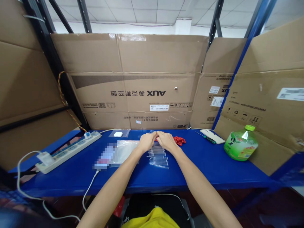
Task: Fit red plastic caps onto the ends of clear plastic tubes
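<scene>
My left hand [147,141] and my right hand [166,141] meet over the middle of the table, their fingertips pinched together. A bit of red shows between them, but the fingers hide most of what they hold. Just below the hands lies a row of thin clear plastic tubes [158,160], side by side. Right behind my right hand sits a small pile of red caps [180,140]. Clear plastic bags [125,151] lie flat to the left, partly under my left forearm.
On the blue table [201,172], a phone [105,156] with a cable, a white case [118,134] and a power strip [71,150] are at left. A green screwdriver [209,138], a white box [213,136] and a green bottle [241,144] stand right. Cardboard walls [142,63] enclose the table.
</scene>
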### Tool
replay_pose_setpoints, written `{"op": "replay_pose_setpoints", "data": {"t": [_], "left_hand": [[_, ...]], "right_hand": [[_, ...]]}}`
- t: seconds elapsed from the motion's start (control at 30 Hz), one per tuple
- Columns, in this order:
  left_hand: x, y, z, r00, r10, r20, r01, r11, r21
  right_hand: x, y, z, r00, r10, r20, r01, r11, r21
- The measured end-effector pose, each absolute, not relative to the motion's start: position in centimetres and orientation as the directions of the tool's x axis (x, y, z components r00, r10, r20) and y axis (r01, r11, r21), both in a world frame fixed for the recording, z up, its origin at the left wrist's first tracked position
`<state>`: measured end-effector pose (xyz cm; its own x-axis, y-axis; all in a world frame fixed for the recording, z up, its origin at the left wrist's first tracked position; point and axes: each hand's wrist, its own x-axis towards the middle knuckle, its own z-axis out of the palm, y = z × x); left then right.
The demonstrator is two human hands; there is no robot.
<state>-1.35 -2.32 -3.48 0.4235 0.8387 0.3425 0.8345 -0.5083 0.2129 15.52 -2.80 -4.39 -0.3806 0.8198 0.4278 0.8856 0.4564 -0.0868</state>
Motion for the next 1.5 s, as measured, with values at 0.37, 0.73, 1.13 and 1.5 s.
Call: {"op": "replay_pose_setpoints", "data": {"t": [0.37, 0.73, 1.13, 1.5], "left_hand": [[-1.4, -2.2, -3.6, 0.369, 0.855, 0.365, 0.785, -0.497, 0.370], [-1.6, -2.0, -4.2, 0.391, 0.851, 0.350, 0.799, -0.502, 0.329], [-1.6, -1.9, -4.0, 0.443, 0.825, 0.351, 0.809, -0.536, 0.240], [-1.4, -1.5, -4.3, 0.469, 0.799, 0.377, 0.755, -0.584, 0.298]], "right_hand": [[16.4, -2.4, -4.9, -0.331, 0.755, 0.566, 0.807, 0.538, -0.245], [16.5, -2.5, -4.9, -0.321, 0.761, 0.564, 0.783, 0.548, -0.294], [16.3, -2.4, -5.0, -0.396, 0.740, 0.544, 0.794, 0.574, -0.201], [15.9, -1.8, -5.5, -0.425, 0.723, 0.544, 0.796, 0.585, -0.155]]}}
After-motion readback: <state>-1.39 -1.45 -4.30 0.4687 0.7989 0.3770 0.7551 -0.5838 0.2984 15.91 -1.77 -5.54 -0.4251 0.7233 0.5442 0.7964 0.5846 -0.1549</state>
